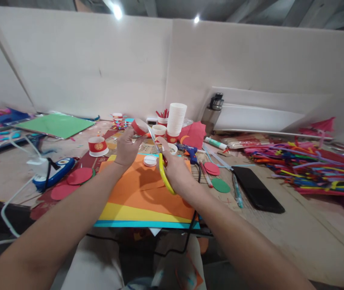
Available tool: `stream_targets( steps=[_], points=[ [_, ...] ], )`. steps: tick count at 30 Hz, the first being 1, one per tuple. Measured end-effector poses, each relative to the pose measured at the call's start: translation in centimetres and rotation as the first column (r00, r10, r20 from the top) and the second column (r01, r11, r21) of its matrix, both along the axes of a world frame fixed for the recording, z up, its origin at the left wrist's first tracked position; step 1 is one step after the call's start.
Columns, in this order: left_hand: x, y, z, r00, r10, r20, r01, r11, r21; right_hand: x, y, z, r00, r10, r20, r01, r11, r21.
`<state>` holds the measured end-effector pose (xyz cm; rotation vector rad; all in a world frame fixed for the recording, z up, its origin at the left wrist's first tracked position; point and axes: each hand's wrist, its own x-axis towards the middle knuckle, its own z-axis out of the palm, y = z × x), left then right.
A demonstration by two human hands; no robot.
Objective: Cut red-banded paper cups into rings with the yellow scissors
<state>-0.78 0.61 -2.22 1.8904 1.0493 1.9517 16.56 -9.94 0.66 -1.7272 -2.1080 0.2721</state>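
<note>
My left hand [127,148] is raised over the table and closed on a red and white paper cup [139,127], held on its side. My right hand [175,169] grips yellow-handled scissors [163,172]; their blades reach up to the cup's rim. Both hands hover above a stack of orange, yellow and blue paper sheets [143,201]. A white bottle cap [150,160] lies on the orange sheet just below the hands.
A tall stack of white cups [176,119], more red cups [97,146], a blue glue gun [190,150], red and green paper discs [220,185], a black phone [258,189], a pile of coloured pipe cleaners [310,169], a green sheet [55,125] and a metal bottle [212,112] crowd the table.
</note>
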Motion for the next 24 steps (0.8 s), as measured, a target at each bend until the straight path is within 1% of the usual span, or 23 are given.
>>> stream_targets(
  steps=[3,5,7,13,18,20,24],
  points=[
    [0.2,-0.2,-0.1,0.997,-0.067,0.045,0.068,0.997,-0.030,0.2,-0.3,0.0,0.999,0.040,-0.024,-0.039,0.998,0.052],
    [0.6,-0.4,-0.1,0.993,-0.114,0.042,0.116,0.993,-0.032,0.3,-0.3,0.1,0.999,0.041,-0.033,-0.038,0.996,0.075],
    [0.8,-0.7,0.0,0.988,-0.149,0.033,0.150,0.988,-0.025,0.4,-0.4,0.2,0.999,0.027,-0.040,-0.024,0.997,0.070],
    [0.9,-1.0,0.0,0.978,-0.203,0.042,0.203,0.979,0.010,0.1,-0.2,0.6,0.996,0.019,-0.089,-0.015,0.999,0.049],
    [1.0,-1.5,0.5,0.973,-0.215,0.083,0.217,0.976,-0.022,0.1,-0.2,0.4,0.996,-0.010,-0.091,0.011,1.000,0.008],
    [1.1,-1.6,0.6,0.966,-0.235,0.111,0.240,0.970,-0.036,0.2,-0.2,0.2,0.996,0.005,-0.088,-0.003,1.000,0.029],
    [1.4,-1.6,0.4,0.957,-0.268,0.109,0.273,0.962,-0.031,0.3,0.0,0.0,0.997,0.024,-0.079,-0.018,0.996,0.082]
  ],
)
